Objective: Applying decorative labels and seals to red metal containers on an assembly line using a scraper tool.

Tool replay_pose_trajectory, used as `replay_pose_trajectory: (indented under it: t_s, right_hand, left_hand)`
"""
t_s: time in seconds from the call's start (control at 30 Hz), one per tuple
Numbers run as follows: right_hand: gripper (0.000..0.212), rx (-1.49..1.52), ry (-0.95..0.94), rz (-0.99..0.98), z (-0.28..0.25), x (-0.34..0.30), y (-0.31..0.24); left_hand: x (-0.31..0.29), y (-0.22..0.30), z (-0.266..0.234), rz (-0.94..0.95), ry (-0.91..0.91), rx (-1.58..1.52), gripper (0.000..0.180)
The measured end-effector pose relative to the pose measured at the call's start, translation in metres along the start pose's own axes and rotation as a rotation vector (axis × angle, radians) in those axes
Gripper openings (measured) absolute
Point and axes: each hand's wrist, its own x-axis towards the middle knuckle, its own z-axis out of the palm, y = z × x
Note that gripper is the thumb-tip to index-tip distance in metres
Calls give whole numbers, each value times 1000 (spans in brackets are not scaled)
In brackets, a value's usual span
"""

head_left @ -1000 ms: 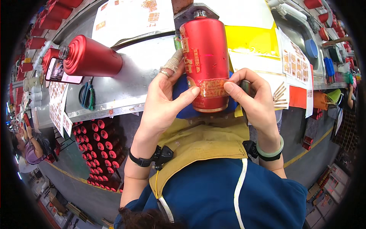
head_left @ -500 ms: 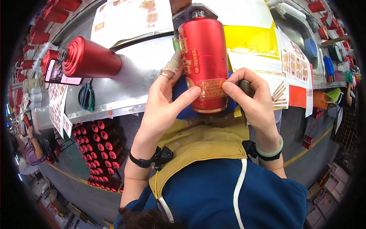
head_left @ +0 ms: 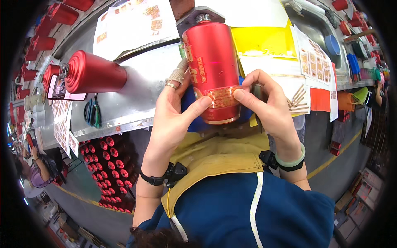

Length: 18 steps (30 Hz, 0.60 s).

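Note:
A red metallic bottle lies in front of me, its clear neck pointing away. Gold-and-red decals run down its left side, and a gold-patterned label crosses its near end. My left hand grips the bottle's left side, thumb at the label's left end and a wrapped finger along the side. My right hand is closed at the other side, with its thumb pressing the label's right end. A slim dark tool shows between its fingers, mostly hidden. Blue material is under the bottle.
Another red bottle lies left, beside a phone and dark scissors. Decal sheets, a yellow sheet and gold strips are right. Several red bottles stand below the metal table's edge.
The bottle and both hands appear slightly further left in the picture, as does the whole table. Both thumbs remain on the label.

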Motion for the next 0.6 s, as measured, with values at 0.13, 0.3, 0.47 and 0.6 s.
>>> replay_pose_trajectory:
  t_s: [0.13, 0.3, 0.47, 0.6]
  right_hand:
    - [30, 78, -78, 81, -17, 4, 14]
    - [42, 148, 76, -59, -19, -2, 8]
    - [27, 204, 104, -255, 7, -7, -10]
    - [16, -227, 187, -261, 13, -11, -5]
  left_hand:
    - [1, 4, 2, -18, 10, -32, 87]
    - [2, 4, 3, -24, -5, -38, 86]
    - [3, 8, 5, -48, -11, -57, 87]
    - [3, 6, 2, -40, -23, -24, 87]
